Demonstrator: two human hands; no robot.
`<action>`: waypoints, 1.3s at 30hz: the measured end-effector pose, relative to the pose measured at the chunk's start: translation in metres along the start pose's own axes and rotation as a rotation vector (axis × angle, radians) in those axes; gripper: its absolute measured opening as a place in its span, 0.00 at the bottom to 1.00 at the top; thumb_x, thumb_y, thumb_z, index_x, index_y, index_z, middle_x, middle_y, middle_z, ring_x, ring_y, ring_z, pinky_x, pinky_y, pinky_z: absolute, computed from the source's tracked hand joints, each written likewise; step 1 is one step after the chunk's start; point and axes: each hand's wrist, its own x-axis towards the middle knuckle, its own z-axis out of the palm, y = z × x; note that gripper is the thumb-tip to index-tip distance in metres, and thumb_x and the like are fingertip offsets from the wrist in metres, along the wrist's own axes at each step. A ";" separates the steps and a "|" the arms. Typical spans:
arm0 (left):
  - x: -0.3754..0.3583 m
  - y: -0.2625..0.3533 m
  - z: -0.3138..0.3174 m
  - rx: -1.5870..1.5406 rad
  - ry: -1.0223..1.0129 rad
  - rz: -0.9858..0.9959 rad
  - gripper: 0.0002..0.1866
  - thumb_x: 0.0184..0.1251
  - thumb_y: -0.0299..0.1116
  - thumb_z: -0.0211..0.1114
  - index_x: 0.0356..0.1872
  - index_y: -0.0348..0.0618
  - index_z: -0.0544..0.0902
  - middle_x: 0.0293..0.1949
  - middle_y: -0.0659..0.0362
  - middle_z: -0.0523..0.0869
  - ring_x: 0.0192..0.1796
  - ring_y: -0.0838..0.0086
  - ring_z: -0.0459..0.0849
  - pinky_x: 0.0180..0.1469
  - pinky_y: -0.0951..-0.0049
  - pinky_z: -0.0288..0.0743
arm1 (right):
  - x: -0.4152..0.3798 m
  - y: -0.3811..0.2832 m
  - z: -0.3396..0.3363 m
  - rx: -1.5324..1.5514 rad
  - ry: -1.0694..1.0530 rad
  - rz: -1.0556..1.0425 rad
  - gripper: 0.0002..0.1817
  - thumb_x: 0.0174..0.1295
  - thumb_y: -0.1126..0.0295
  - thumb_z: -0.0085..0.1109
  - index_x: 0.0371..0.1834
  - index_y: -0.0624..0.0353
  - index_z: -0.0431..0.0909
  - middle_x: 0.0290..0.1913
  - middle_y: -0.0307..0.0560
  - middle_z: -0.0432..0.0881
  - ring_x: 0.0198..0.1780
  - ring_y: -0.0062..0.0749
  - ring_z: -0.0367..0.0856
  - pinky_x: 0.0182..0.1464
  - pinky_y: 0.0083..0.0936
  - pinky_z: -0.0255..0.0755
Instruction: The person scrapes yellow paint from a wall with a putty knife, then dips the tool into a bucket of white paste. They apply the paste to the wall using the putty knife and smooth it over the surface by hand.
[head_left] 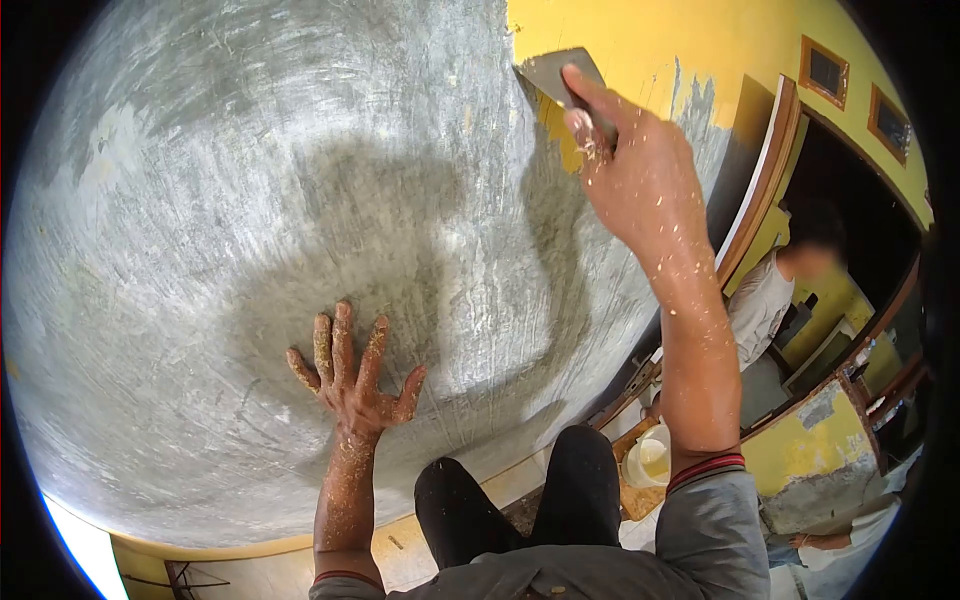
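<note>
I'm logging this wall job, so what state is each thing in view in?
Wall: mostly grey, streaked
Yellow paint: patchy, ragged-edged
Scraper: held, blade at the paint's edge
Right hand: closed on the scraper, flecked
Left hand: fingers spread at the wall, flecked
Bucket: uncovered
Doorway: open, dark inside

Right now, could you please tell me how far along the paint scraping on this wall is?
Most of the wall in view looks done: it shows grey, with pale streaks. The right hand holds the scraper at the edge of the yellow paint, while the left hand is spread on the grey part. The yellow around and right of the scraper looks left to do.
</note>
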 end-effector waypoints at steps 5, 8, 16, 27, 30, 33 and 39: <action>-0.001 0.000 0.002 -0.013 0.003 0.011 0.36 0.60 0.67 0.63 0.64 0.58 0.81 0.75 0.47 0.66 0.79 0.50 0.57 0.78 0.41 0.24 | 0.012 0.001 -0.006 -0.007 0.014 -0.037 0.18 0.70 0.61 0.63 0.62 0.41 0.82 0.31 0.58 0.86 0.26 0.40 0.82 0.37 0.35 0.76; 0.000 0.005 -0.001 -0.024 0.040 0.004 0.36 0.60 0.68 0.63 0.64 0.57 0.81 0.75 0.47 0.66 0.80 0.50 0.57 0.78 0.41 0.23 | -0.002 -0.002 -0.003 -0.077 -0.033 0.001 0.18 0.69 0.60 0.63 0.61 0.42 0.83 0.32 0.59 0.87 0.28 0.42 0.86 0.38 0.37 0.78; -0.002 -0.001 -0.002 -0.048 0.015 0.008 0.37 0.59 0.68 0.63 0.63 0.56 0.82 0.76 0.47 0.66 0.79 0.50 0.57 0.78 0.41 0.23 | 0.009 -0.003 -0.011 0.061 -0.094 0.088 0.18 0.69 0.60 0.63 0.62 0.42 0.83 0.42 0.58 0.88 0.37 0.49 0.88 0.44 0.36 0.79; -0.002 -0.001 -0.002 -0.096 0.039 -0.007 0.36 0.58 0.68 0.64 0.63 0.58 0.82 0.74 0.49 0.70 0.80 0.54 0.58 0.79 0.44 0.19 | 0.008 -0.004 0.006 0.074 0.029 0.045 0.19 0.69 0.60 0.63 0.62 0.45 0.83 0.45 0.55 0.89 0.36 0.47 0.89 0.44 0.36 0.79; 0.000 -0.002 0.001 -0.088 0.053 -0.001 0.36 0.58 0.68 0.63 0.63 0.58 0.82 0.74 0.49 0.70 0.80 0.54 0.57 0.79 0.43 0.19 | 0.016 -0.010 -0.004 0.068 0.016 0.085 0.19 0.68 0.60 0.63 0.62 0.44 0.83 0.44 0.56 0.89 0.33 0.41 0.88 0.43 0.34 0.78; -0.002 -0.002 0.000 -0.098 0.039 -0.003 0.37 0.58 0.69 0.63 0.63 0.58 0.82 0.74 0.49 0.70 0.80 0.53 0.57 0.78 0.42 0.19 | 0.022 -0.004 -0.002 0.047 0.060 -0.025 0.19 0.68 0.59 0.64 0.61 0.45 0.83 0.40 0.58 0.89 0.31 0.39 0.87 0.41 0.34 0.78; -0.005 -0.006 0.002 -0.039 0.045 0.029 0.39 0.59 0.71 0.61 0.65 0.57 0.80 0.75 0.47 0.67 0.79 0.51 0.57 0.78 0.41 0.23 | 0.021 -0.005 0.016 0.125 0.093 0.053 0.20 0.68 0.56 0.63 0.61 0.46 0.83 0.43 0.61 0.88 0.42 0.53 0.88 0.48 0.38 0.79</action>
